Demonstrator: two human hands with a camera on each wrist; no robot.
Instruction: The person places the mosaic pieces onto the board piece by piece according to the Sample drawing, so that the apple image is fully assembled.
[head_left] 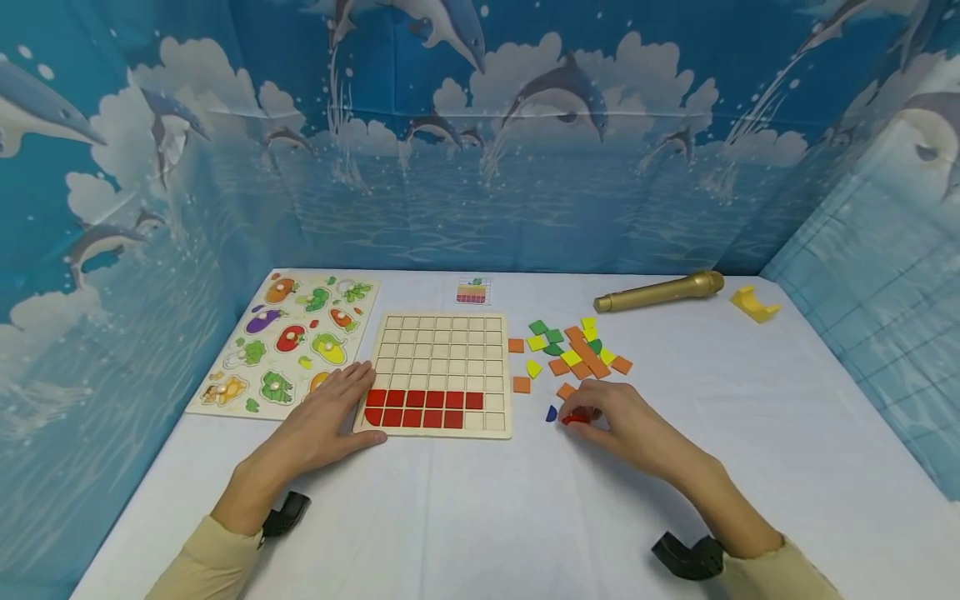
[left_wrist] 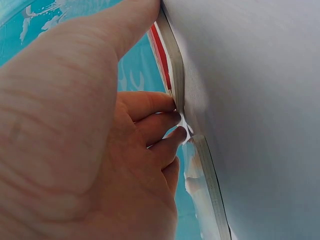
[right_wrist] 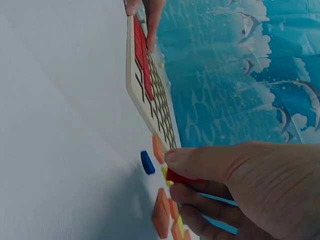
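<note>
While the left hand (head_left: 318, 421) lies spread at the left edge of a pale wooden grid board (head_left: 442, 340), the right hand (head_left: 618, 421) pinches a red piece (head_left: 576, 420), right of the board. Head view: flat red tiles (head_left: 433, 399) in near rows, mostly square; small printed card (head_left: 474, 291), gridded picture; blue half-round (head_left: 552, 413) beside the pinch. Left wrist: relaxed fingers by the board's thick side. Right wrist: red piece between thumb and finger.
</note>
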